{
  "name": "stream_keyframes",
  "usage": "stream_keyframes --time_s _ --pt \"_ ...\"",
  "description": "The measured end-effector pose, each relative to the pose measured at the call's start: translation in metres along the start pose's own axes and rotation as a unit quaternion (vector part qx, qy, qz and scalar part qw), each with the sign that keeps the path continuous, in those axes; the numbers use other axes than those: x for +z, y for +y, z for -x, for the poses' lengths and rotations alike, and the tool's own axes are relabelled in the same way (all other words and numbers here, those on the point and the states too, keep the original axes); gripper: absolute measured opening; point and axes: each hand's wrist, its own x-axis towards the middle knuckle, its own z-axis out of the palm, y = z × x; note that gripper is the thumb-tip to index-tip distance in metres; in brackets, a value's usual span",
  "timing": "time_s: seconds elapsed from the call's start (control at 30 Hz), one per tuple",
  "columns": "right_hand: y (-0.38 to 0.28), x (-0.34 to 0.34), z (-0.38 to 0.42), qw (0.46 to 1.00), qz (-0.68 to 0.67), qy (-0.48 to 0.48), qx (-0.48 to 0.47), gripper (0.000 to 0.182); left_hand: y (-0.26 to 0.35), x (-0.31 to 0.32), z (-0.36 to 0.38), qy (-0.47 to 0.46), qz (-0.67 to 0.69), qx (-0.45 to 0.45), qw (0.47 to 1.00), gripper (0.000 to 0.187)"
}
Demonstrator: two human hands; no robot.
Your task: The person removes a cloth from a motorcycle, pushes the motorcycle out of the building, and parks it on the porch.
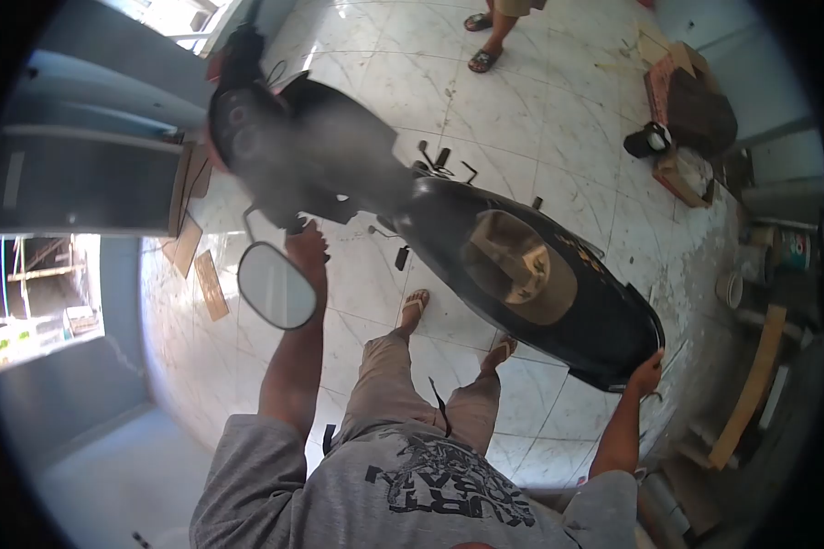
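Note:
A dark motorbike point(325, 160) stands across the floor in front of me, its front end to the left and its tail to the right. My left hand point(307, 247) is closed around the handlebar grip, most of which is hidden by the fingers. Just beside that hand is the round-edged left mirror point(277, 285). At the tail, my right hand point(647, 371) grips the rear grab rail point(661, 331). A tan and brown cap point(522, 265) lies on the black seat point(449, 215).
Another person's sandalled feet point(485, 59) are on the tiled floor point(558, 119) beyond the motorbike. Cardboard boxes point(682, 174) and a dark bag point(700, 110) sit at upper right. Buckets point(731, 288) and a wooden plank point(749, 389) line the right wall. Wood pieces point(211, 285) lie at left.

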Motion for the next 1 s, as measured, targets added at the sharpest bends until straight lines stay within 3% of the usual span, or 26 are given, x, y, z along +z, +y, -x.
stream_keyframes --time_s 0.07,0.2,0.23,0.27,0.3,0.53,0.73,0.9,1.0 --pt "0.041 0.008 -0.028 0.999 0.024 0.006 -0.03 0.088 0.001 0.001 0.028 0.009 0.075 -0.021 0.997 0.005" --pt "0.082 -0.009 -0.025 0.996 0.077 0.048 -0.015 0.086 -0.011 -0.021 0.063 0.004 0.043 -0.008 0.999 0.008" --pt "0.088 0.007 -0.039 0.993 0.106 0.038 -0.04 0.077 -0.011 -0.015 0.058 0.0 0.025 -0.011 1.0 0.009" --pt "0.124 0.029 -0.065 0.962 0.225 0.064 -0.138 0.064 -0.014 -0.009 0.062 -0.005 0.01 -0.008 1.0 0.01" --pt "0.121 0.027 -0.061 0.931 0.31 0.012 -0.194 0.049 -0.016 0.004 0.063 -0.01 -0.003 0.0 1.0 0.011" --pt "0.044 0.011 0.007 0.937 0.299 0.005 -0.179 0.049 0.0 0.061 -0.01 -0.094 -0.094 0.046 0.99 0.019" --pt "-0.023 0.001 0.053 0.943 0.281 0.025 -0.177 0.048 0.013 0.014 -0.077 -0.163 -0.216 0.076 0.96 0.026" --pt "-0.09 0.012 0.066 0.936 0.212 0.095 -0.264 0.048 0.028 -0.026 -0.126 -0.197 -0.312 0.105 0.923 0.032" --pt "-0.171 0.049 0.076 0.907 0.054 0.142 -0.393 0.048 0.056 -0.035 -0.155 -0.219 -0.364 0.122 0.897 0.035"
